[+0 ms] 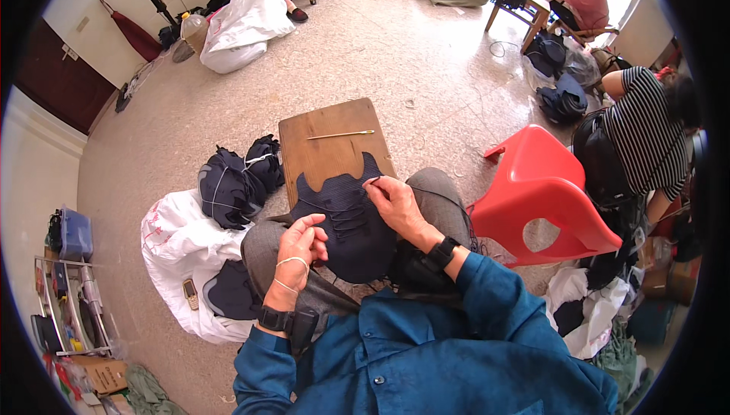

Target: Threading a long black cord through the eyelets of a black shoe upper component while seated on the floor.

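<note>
A navy knitted shoe upper (346,248) lies across my lap, its two pointed ends resting on a wooden board (327,122). Dark lace (348,223) zigzags in rows down its middle. My right hand (395,206) pinches what looks like the dark lace at the upper's far right point; the fingertips partly hide it. Over the upper's left side hovers my left hand (300,246), fingers loosely bent and apart, with nothing visible in them. A thin needle-like tool with a pale yellow-green end (342,134) lies on the board beyond the upper.
Tied bundles of dark uppers (228,187) and a white sack (179,240) with a phone (190,293) sit at my left. A red plastic stool (540,194) stands close on my right. Beyond it a person in a striped shirt (642,134) bends over; another person (585,4) sits farther back.
</note>
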### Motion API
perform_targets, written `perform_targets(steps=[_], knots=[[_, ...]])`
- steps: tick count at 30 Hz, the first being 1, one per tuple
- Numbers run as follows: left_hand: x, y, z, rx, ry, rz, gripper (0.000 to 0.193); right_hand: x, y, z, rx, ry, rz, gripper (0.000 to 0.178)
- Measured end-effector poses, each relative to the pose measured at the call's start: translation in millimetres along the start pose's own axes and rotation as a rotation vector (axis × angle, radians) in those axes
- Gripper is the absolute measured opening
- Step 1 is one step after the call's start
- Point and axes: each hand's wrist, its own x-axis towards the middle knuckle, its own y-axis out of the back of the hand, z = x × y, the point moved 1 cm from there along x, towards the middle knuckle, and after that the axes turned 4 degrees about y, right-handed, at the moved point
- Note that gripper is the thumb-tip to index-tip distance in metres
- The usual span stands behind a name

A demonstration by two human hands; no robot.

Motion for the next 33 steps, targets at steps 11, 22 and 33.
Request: perform_targets(steps=[11,22,33], knots=[[10.4,-21.0,11.2,0.109,-0.051,0.01,0.015,4.4,-16.1,-4.6,0.327,-0.089,-0.038,0.011],[36.3,-8.9,13.6,-0.154,-0.114,0.014,0.021,4.8,-21.5,-24.8,0.276,0.026,-0.284,0.008],[38.9,-16.3,19.4,-0.273,-0.16,-0.039,0.023,3.9,-23.4,-28.8,0.222,-0.003,-0.489,0.011]])
